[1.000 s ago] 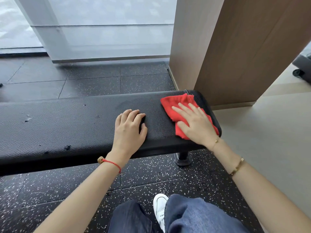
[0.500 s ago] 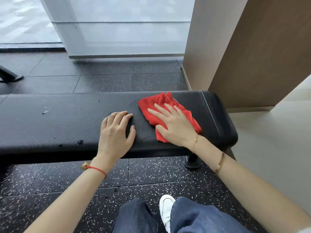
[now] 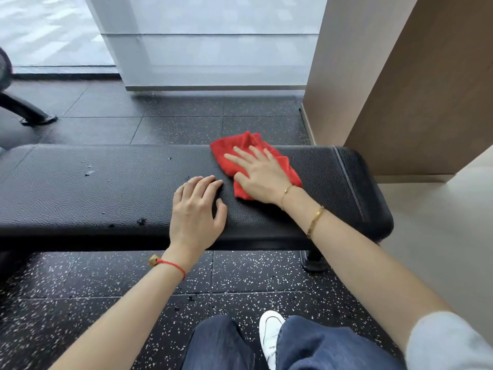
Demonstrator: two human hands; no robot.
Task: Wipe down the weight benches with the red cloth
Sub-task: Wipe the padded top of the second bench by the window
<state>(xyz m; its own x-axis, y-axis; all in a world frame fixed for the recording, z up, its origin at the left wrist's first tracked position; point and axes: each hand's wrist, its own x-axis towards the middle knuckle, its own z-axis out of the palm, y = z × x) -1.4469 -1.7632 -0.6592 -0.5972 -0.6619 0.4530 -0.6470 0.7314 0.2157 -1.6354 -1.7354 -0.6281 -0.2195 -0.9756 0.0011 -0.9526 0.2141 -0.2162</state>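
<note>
Flat and spread, the right hand (image 3: 260, 173) presses the red cloth (image 3: 254, 158) down onto the worktop (image 3: 112, 188), its fingers straight and fanned toward the far left; this grip is open, palm on the fabric, nothing curled round it. Bunched cloth shows beyond the fingertips at the far edge of the black padded surface and also under the heel of the hand on the near side. Just left of it, the left hand (image 3: 198, 212) rests on the bare padding, close to the cloth but apart from it, fingers slightly bent with their tips on the leather and holding nothing.

Both hands sit on the right part of the worktop, short of its rounded right end. Small specks and scuffs (image 3: 89, 172) mark the surface farther left, with a few more near the near edge. A red string bracelet (image 3: 170, 264) circles the left wrist and two gold bracelets (image 3: 314, 218) the right forearm. Below, blue jeans (image 3: 320, 345) and a white shoe (image 3: 270, 332) stand on the speckled black floor (image 3: 80, 303). A wooden column (image 3: 400, 76) rises at the far right.
</note>
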